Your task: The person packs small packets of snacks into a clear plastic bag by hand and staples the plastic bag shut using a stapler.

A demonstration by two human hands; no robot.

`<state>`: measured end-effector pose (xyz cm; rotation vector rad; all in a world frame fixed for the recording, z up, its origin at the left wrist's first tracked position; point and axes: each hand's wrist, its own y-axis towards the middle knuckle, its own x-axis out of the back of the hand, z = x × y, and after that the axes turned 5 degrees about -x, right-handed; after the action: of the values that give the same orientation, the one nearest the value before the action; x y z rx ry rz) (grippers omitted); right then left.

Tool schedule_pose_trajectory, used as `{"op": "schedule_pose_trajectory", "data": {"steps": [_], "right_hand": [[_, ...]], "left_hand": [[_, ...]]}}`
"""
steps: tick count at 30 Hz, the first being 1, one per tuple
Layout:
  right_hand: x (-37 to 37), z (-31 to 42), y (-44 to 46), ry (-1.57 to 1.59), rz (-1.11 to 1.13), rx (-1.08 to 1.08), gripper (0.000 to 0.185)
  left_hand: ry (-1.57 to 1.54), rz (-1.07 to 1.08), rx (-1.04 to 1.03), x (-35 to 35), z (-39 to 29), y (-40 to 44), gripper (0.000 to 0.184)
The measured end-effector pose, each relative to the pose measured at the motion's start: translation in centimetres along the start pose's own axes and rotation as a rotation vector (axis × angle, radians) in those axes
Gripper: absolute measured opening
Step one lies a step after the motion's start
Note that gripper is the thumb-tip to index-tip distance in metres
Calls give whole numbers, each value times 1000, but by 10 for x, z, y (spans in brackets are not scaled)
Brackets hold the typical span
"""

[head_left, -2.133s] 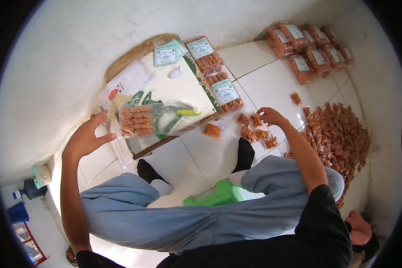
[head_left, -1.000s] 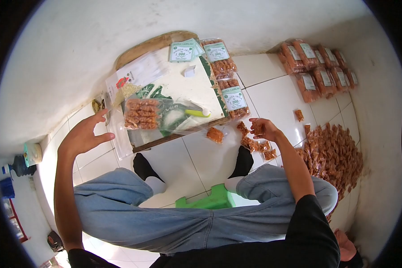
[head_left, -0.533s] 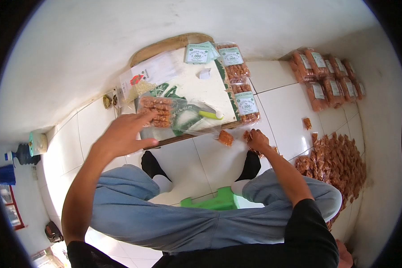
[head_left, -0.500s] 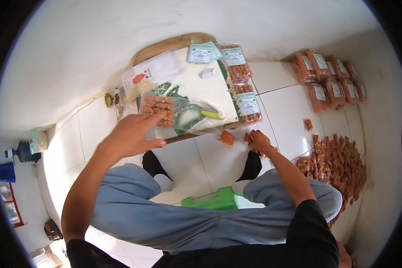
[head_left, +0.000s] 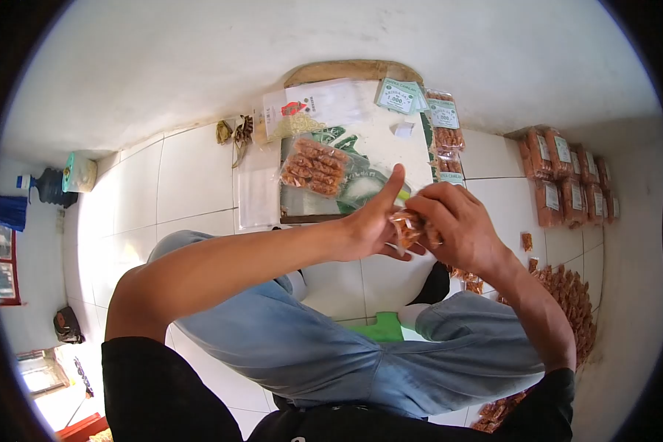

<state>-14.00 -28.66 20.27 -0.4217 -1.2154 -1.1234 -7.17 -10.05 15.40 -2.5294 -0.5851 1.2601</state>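
Note:
My right hand (head_left: 457,225) is closed on small snack packets (head_left: 409,228) in front of the low table (head_left: 390,147). My left hand (head_left: 372,225) meets it there, thumb raised and fingers spread beneath the packets. Behind my left hand, a clear bag (head_left: 313,168) with rows of brown snacks lies on the table. A green-handled tool (head_left: 404,194) is mostly hidden by my hands. Labelled snack packs (head_left: 445,121) lie along the table's right edge, near a stack of printed labels (head_left: 399,96).
Filled, labelled packs (head_left: 560,158) are stacked by the back right wall. A large heap of small packets (head_left: 567,295) covers the floor at the right. Between my legs is a green stool (head_left: 387,328). Far left stand a water bottle (head_left: 51,189) and a tub (head_left: 81,173).
My left hand has moved right, away from the clear bag, to meet my right hand. My right hand has lifted packets off the floor. The view has shifted left.

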Motion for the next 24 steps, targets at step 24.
{"op": "schedule_pose_trajectory", "data": {"steps": [24], "right_hand": [[-42,-38,-6,803,234,-799,35]], "left_hand": [[284,-483,-144,-10,-3,-13,46]]}}
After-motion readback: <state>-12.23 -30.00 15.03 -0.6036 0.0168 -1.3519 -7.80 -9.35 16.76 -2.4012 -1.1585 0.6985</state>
